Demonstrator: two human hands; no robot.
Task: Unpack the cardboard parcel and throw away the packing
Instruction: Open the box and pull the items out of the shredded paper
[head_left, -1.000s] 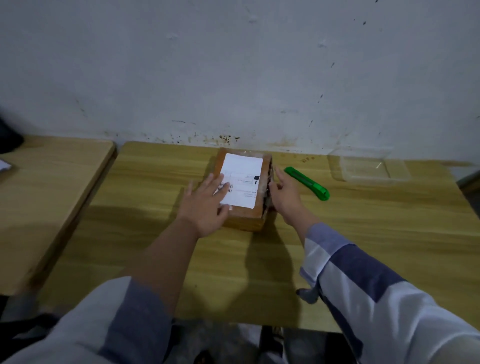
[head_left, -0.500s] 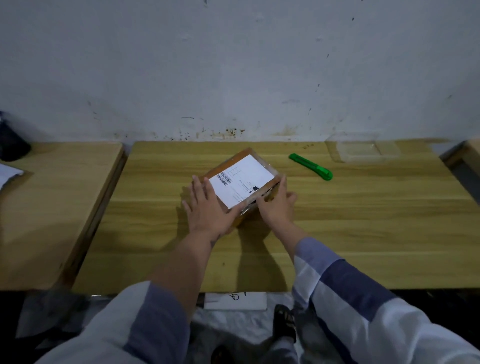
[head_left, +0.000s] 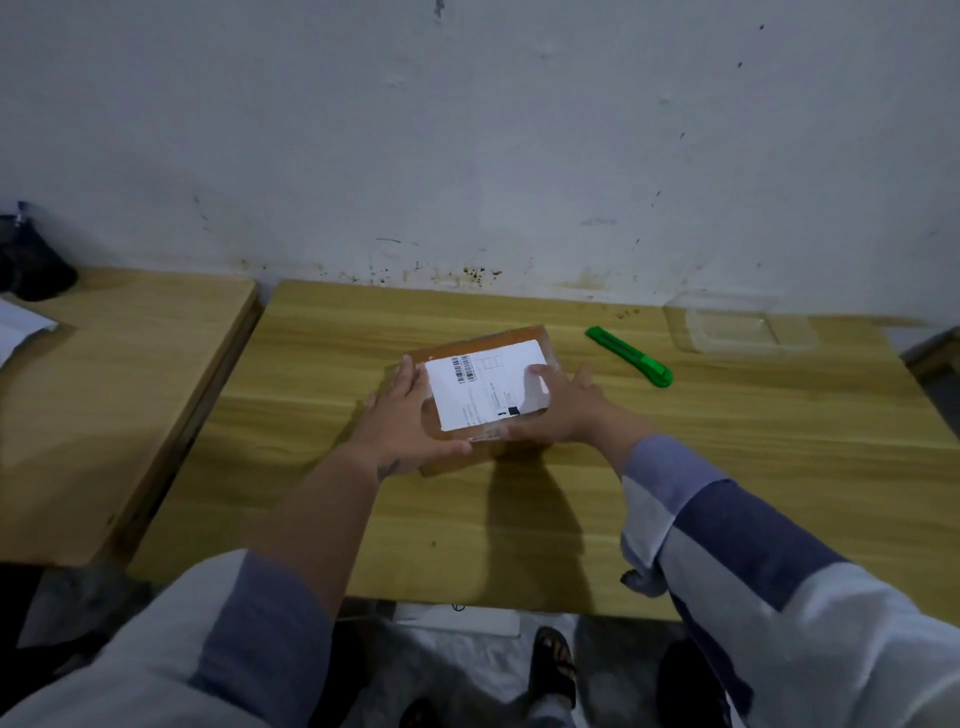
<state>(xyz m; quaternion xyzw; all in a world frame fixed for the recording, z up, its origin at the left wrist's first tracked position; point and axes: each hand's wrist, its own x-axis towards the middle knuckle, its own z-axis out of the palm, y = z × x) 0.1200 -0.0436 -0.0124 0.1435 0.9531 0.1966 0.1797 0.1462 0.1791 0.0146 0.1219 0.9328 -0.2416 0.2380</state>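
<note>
Two bare hands hold one flat brown cardboard parcel (head_left: 483, 395) on a light wooden table (head_left: 727, 467) that stands against a stained white wall (head_left: 467, 156). Far off to the left of the hands, a second wooden tabletop (head_left: 119, 389) sits beside the first with a narrow gap between them, and a dark object (head_left: 31, 260) lies at its back corner, too dim to identify.

The left hand (head_left: 405, 415) lies along the parcel's left edge, fingers straight and together on the top face, with the thumb reaching along the near edge. The parcel sits between the hands, turned at a slight angle to the table edge, closed. Its top carries a large white rectangular shipping label (head_left: 485, 387) with a barcode near the far left corner, fine print too small to read, and a small dark square near the front right. A glossy film, seemingly clear tape, shines at the near edge.

The right hand (head_left: 563, 410) covers the parcel's right end, fingers spread and nearly straight over the label's right side, thumb along the near edge.

Just beyond and to the right of the right hand, apart from it, lies a green plastic utility knife (head_left: 628, 356). Farther right, near the wall, rests a clear plastic container (head_left: 743, 330).
</note>
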